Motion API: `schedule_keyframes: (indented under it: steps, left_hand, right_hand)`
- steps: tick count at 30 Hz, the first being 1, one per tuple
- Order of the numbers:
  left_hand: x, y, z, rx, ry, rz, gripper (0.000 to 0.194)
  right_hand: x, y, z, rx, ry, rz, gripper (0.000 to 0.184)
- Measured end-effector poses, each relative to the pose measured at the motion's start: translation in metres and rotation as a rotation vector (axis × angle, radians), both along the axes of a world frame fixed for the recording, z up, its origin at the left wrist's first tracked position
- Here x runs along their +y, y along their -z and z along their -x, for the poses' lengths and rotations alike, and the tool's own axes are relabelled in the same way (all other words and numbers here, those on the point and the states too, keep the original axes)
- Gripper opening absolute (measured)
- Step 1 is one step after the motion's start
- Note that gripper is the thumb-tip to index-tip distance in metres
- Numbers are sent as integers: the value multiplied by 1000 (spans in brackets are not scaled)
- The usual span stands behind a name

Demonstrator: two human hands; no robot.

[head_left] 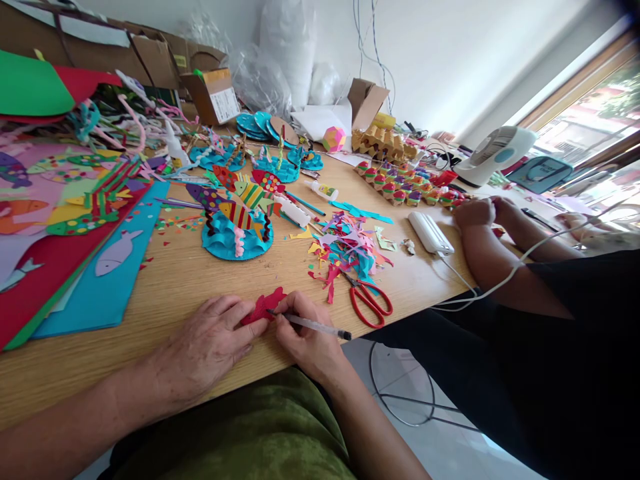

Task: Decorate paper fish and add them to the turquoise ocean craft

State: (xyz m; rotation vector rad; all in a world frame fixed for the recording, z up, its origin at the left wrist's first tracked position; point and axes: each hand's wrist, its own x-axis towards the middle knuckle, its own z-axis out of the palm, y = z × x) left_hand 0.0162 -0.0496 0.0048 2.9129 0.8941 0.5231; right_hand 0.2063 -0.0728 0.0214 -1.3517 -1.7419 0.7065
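A small red paper cutout (262, 308), its outline like a fish, lies on the wooden table near the front edge. My left hand (205, 343) rests flat with fingers stretched, the fingertips pressing the cutout's left side. Pinched in my right hand (307, 337) is a pen (320, 326) with a clear barrel and dark end; its tip touches the red paper. To the right lie red-handled scissors (369, 303), beside a heap of coloured paper scraps (350, 243). Beyond my hands stands a blue round base with striped and dotted paper fish (237, 227).
Coloured paper sheets (113, 287) with paper fish cover the left side. Glue bottles (325, 192), egg-carton pieces (400, 183) and cardboard boxes (213, 93) stand farther back. At right, a white power bank (431, 233) trails a cable near another person's hands (480, 212).
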Motion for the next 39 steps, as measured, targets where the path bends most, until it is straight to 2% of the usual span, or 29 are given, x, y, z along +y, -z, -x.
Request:
schedule_keyframes:
  steps: [8, 16, 23, 34, 39]
  left_hand:
    - [0, -2, 0, 10, 10, -38, 27]
    - [-1, -4, 0, 8, 12, -6, 27]
    - [1, -4, 0, 35, 13, 11, 28]
    - [0, 2, 1, -10, -7, 16, 30]
    - [0, -1, 1, -1, 8, 9, 29]
  right_hand:
    - [0, 2, 0, 52, 54, 12, 8]
    - [-1, 1, 0, 28, 12, 18, 9]
    - [-1, 0, 1, -8, 41, 11, 10]
    - [-1, 1, -1, 6, 21, 11, 9]
    - [-1, 3, -2, 80, 62, 30, 7]
